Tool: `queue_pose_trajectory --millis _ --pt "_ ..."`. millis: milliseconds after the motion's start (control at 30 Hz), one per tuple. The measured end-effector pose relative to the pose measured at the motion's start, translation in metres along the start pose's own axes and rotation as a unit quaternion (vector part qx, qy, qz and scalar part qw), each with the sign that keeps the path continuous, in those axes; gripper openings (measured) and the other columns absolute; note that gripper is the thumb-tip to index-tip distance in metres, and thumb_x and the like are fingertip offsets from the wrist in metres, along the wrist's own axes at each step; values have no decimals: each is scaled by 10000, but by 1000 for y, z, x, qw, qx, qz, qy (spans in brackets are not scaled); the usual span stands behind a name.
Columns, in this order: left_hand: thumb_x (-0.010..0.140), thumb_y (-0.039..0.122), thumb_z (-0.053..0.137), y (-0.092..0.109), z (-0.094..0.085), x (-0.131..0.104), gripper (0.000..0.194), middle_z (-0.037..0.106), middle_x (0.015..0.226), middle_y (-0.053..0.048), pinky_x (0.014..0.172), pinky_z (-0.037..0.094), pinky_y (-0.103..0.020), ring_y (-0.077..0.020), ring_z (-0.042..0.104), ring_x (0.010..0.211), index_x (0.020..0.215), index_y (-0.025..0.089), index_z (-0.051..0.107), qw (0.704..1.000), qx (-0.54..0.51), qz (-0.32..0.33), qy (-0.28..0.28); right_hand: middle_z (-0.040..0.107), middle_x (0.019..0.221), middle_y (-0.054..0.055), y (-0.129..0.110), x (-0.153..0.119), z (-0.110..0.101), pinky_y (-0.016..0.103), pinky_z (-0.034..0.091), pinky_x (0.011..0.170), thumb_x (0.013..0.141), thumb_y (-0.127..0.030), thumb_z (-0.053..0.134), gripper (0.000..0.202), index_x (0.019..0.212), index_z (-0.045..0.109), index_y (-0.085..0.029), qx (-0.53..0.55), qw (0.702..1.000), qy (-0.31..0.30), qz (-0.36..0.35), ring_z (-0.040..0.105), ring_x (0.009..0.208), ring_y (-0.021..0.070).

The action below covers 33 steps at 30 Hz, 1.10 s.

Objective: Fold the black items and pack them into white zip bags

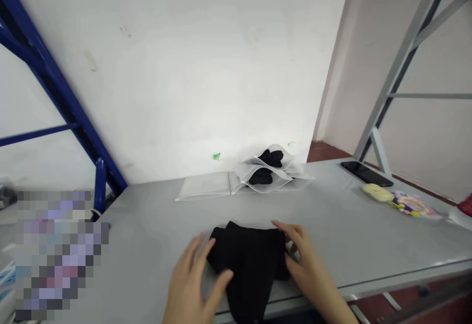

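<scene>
A folded black piece of cloth (250,260) lies at the front of the grey table, its lower end reaching over the front edge; I cannot make out what kind of garment it is. My left hand (195,279) is over its left side, fingers and thumb spread, slightly blurred, with nothing in them. At the cloth's right edge, my right hand (304,257) has its fingers apart, the index fingertip by the upper right corner and the thumb lower down by the side. Whether the right fingertips press on the fabric is hard to see.
Several translucent white pouches (254,189) lie at the back, some with black items (261,176) inside; a flat pouch (204,186) is beside them. On the right are a black phone (367,173), a yellow case (378,192) and a colourful packet (416,204). Blue frame posts (73,100) stand left.
</scene>
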<state>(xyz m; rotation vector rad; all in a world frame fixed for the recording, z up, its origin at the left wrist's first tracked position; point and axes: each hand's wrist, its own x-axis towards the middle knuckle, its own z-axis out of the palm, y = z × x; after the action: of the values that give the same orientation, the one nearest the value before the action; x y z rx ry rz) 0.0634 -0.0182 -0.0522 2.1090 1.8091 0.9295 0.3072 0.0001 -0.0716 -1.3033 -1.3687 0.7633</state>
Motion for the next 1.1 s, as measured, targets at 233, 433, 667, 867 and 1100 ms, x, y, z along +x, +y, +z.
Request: queue_pose_trajectory --millis 233,433,667,867,1100 --pt "776 265 543 29 34 0 212 623 1219 -88 946 448 -484 -318 505 1203 956 224 648 997 -25 53 -51 568 1128 66 18 -4 -1 449 393 974 589 -20 403 484 870 715 -260 -121 988 -33 -85 496 1103 248" --pt "843 510 363 -23 -27 10 408 700 809 -73 682 539 -379 -287 677 811 1003 200 573 973 -21 -215 76 624 1000 56 29 2 -20 410 455 926 614 -58 387 426 889 662 -233 -125 989 11 -77 573 1001 216" --pt "814 470 440 -63 -52 -4 459 476 1348 -136 981 389 -520 -353 444 1235 1178 202 519 964 204 -29 168 636 1124 46 34 0 -35 429 381 1031 723 -145 377 411 1024 642 -240 -102 994 18 -34 548 1120 210" --pt "673 452 699 -13 4 9 551 543 1325 -77 994 383 -583 -371 464 1228 1185 285 583 977 136 153 -62 641 1131 88 24 0 -35 425 477 894 735 -438 589 536 1221 540 -218 -112 990 41 69 599 1015 260" --pt "885 308 480 18 -13 21 219 677 1126 -47 985 452 -428 -246 588 1106 871 256 692 976 21 207 -60 649 834 46 -13 2 -61 381 466 868 803 -215 543 106 774 643 -235 -61 988 -63 -130 586 923 214"
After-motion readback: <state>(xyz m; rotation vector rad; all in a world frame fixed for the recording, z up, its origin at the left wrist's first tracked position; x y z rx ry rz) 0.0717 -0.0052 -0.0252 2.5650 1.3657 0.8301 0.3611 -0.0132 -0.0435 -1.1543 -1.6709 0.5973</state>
